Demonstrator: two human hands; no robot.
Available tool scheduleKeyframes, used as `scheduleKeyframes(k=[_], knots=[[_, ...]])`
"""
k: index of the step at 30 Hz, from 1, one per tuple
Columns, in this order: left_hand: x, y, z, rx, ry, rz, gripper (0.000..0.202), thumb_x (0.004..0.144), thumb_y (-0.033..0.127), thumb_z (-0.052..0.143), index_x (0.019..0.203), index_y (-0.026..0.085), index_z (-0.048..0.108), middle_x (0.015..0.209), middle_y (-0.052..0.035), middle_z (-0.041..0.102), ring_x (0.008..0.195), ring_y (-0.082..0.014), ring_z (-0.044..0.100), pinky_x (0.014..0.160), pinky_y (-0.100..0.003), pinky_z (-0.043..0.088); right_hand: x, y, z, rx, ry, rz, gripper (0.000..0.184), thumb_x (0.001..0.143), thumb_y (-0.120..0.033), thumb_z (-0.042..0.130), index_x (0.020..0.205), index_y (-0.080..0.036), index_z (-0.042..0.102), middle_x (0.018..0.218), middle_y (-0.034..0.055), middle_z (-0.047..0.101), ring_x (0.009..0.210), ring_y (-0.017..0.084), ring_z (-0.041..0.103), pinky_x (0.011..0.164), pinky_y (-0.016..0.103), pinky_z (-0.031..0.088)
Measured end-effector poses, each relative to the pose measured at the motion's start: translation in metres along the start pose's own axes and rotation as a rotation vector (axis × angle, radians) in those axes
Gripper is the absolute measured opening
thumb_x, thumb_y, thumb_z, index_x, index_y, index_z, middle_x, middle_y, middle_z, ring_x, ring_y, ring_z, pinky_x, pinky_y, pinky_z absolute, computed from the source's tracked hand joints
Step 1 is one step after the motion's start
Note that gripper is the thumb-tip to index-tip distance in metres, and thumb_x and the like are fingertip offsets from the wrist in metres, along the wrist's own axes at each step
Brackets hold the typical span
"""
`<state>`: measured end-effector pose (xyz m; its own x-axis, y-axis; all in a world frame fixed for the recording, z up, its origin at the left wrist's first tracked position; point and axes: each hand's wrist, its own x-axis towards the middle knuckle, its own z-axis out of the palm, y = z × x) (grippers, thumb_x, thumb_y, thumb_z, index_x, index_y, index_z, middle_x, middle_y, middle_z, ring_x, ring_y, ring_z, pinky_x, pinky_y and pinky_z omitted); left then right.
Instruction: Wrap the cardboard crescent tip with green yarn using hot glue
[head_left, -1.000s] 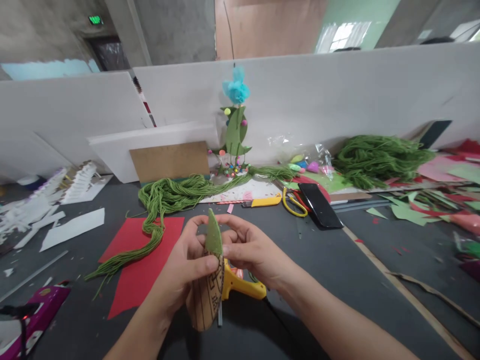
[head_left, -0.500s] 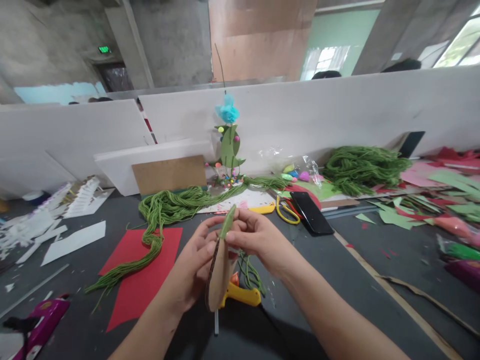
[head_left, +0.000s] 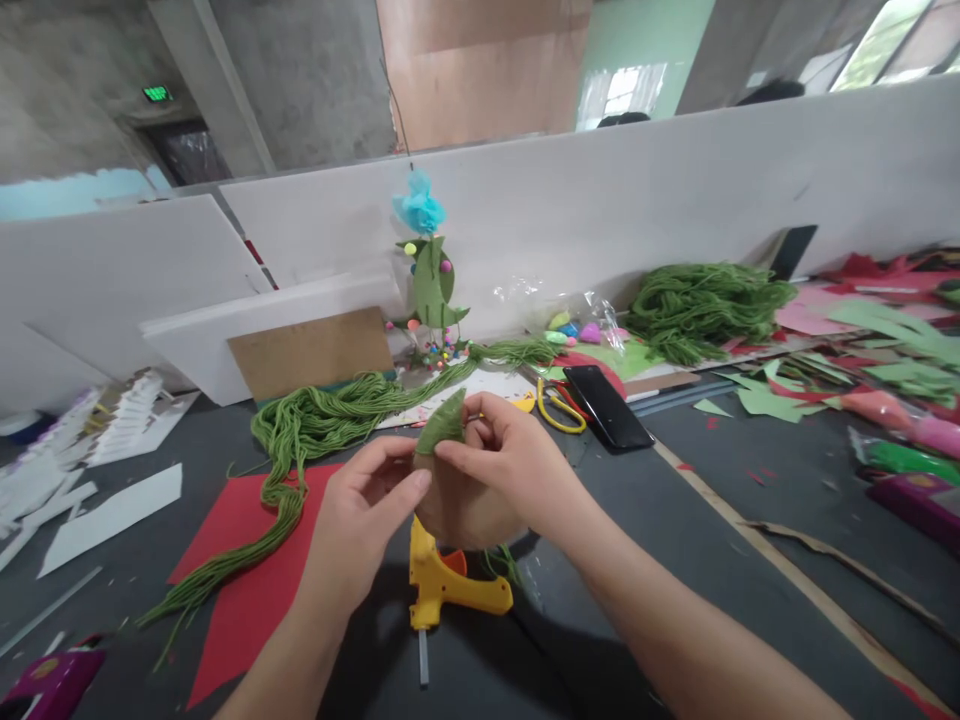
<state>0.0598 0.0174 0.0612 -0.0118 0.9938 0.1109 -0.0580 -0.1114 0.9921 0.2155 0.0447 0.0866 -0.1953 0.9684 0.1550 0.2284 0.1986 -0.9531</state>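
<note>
Both my hands hold a leaf-shaped cardboard piece whose pointed top is wrapped in green yarn. My left hand pinches its left edge with thumb and fingers. My right hand grips the yarn-covered tip from the right. Below them a yellow glue gun lies on the dark table, with a few loose green strands beside it.
A long bundle of green yarn runs across red paper. A black phone, yellow scissors, a green paper plant with a blue flower, another yarn heap, paper scraps at right, white foam boards behind.
The cardboard piece has turned from edge-on to flat-faced and lifted off the glue gun. My view has shifted right and the glue gun now shows upright below my hands.
</note>
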Motion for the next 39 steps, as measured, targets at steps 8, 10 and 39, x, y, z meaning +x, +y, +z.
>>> scheduleKeyframes(k=[8, 10, 39], knots=[[0.014, 0.008, -0.002, -0.059, -0.099, -0.162, 0.013, 0.074, 0.026, 0.061, 0.084, 0.018, 0.062, 0.074, 0.0008, 0.065, 0.066, -0.0129, 0.061, 0.062, -0.023, 0.048, 0.006, 0.008, -0.001, 0.014, 0.025, 0.024, 0.018, 0.070, -0.022, 0.063, 0.078, -0.020, 0.047, 0.050, -0.0114, 0.032, 0.049, 0.008, 0.031, 0.049, 0.023, 0.025], [0.014, 0.006, -0.002, -0.164, -0.064, -0.198, 0.007, 0.076, 0.024, 0.056, 0.074, 0.018, 0.056, 0.064, 0.0041, 0.059, 0.056, -0.0094, 0.057, 0.053, -0.020, 0.045, 0.007, 0.010, 0.000, 0.043, -0.006, 0.044, 0.018, 0.070, -0.023, 0.063, 0.078, -0.020, 0.047, 0.050, -0.0117, 0.031, 0.048, 0.008, 0.030, 0.048, 0.023, 0.024], [0.019, -0.008, -0.003, -0.170, -0.015, -0.201, 0.018, 0.076, 0.034, 0.064, 0.078, 0.019, 0.054, 0.060, 0.0071, 0.057, 0.053, -0.0072, 0.053, 0.051, -0.017, 0.043, 0.009, 0.014, 0.005, 0.080, -0.026, 0.092, 0.019, 0.070, -0.021, 0.063, 0.079, -0.020, 0.046, 0.049, -0.0124, 0.031, 0.047, 0.008, 0.030, 0.047, 0.022, 0.025]])
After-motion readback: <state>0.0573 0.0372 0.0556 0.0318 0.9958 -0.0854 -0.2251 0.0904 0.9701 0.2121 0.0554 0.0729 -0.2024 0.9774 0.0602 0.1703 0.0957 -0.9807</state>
